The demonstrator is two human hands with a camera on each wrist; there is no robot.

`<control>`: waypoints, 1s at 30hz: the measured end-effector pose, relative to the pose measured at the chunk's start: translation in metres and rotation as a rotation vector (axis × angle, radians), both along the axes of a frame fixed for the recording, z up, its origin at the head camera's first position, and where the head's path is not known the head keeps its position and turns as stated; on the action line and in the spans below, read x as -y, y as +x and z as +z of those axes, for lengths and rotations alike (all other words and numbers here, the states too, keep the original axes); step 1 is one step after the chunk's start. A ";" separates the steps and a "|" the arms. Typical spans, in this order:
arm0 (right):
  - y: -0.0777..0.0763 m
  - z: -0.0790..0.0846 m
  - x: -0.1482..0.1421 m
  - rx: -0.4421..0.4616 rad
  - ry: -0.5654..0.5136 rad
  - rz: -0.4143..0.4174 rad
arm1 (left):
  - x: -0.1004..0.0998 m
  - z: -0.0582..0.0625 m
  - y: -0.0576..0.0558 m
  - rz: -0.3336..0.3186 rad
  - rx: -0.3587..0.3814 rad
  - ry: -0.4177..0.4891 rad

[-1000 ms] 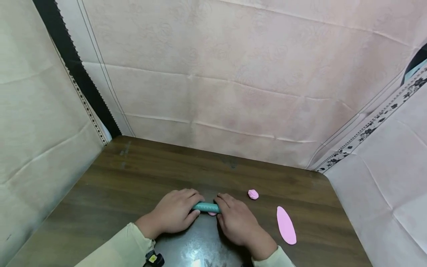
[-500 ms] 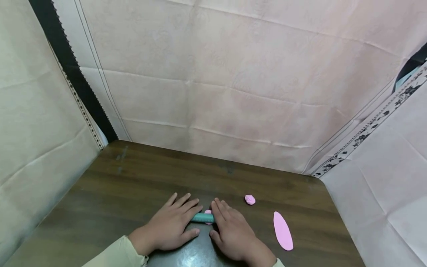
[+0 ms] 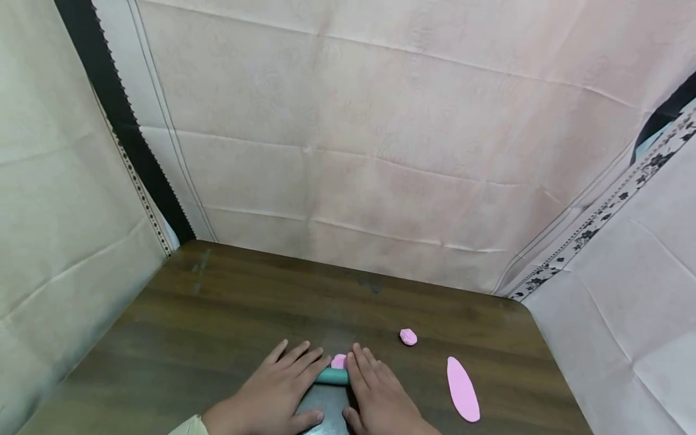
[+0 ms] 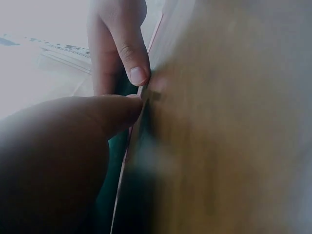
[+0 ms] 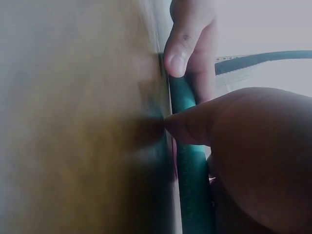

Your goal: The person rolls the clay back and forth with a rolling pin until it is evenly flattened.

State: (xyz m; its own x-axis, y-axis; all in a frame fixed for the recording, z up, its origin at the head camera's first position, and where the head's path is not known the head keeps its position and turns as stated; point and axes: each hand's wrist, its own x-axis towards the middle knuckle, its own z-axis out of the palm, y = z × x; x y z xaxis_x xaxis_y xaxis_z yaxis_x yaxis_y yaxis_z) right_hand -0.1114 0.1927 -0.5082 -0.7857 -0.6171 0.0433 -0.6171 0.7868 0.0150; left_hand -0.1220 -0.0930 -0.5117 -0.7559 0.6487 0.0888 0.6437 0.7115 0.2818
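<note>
A teal rolling pin point(image 3: 333, 376) lies crosswise near the front of the table, its ends covered by the hands. My left hand point(image 3: 272, 386) presses on its left part, fingers straight and spread. On the right part rests my right hand point(image 3: 375, 389), fingers straight and close together. A piece of pink clay point(image 3: 339, 361) shows just beyond the pin, between the hands; the rest of it is hidden. Seen from the right wrist, a thin pink edge point(image 5: 174, 158) runs under the pin point(image 5: 195, 180). Both thumbs point inward on the near side.
A small crumpled pink lump point(image 3: 408, 337) sits to the right of the hands. Farther right lies a flat pink oval point(image 3: 463, 389). A shiny grey surface point(image 3: 328, 403) lies between the hands on the brown wooden table point(image 3: 217, 320). Pale cloth walls point(image 3: 370, 181) stand around the table.
The pin has rolled toward my body, and more pink clay shows beyond it. My fingers, curled over the pin's ends earlier, have straightened. The head view has shifted slightly.
</note>
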 end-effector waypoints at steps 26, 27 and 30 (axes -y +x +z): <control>-0.006 0.008 0.010 0.126 -0.070 -0.095 | -0.021 0.000 0.000 0.207 -0.004 0.039; -0.009 0.009 0.011 0.141 -0.081 -0.102 | -0.023 0.001 -0.002 0.224 0.002 0.039; -0.019 0.011 0.013 0.178 -0.110 -0.122 | -0.026 0.003 -0.011 0.259 0.027 0.025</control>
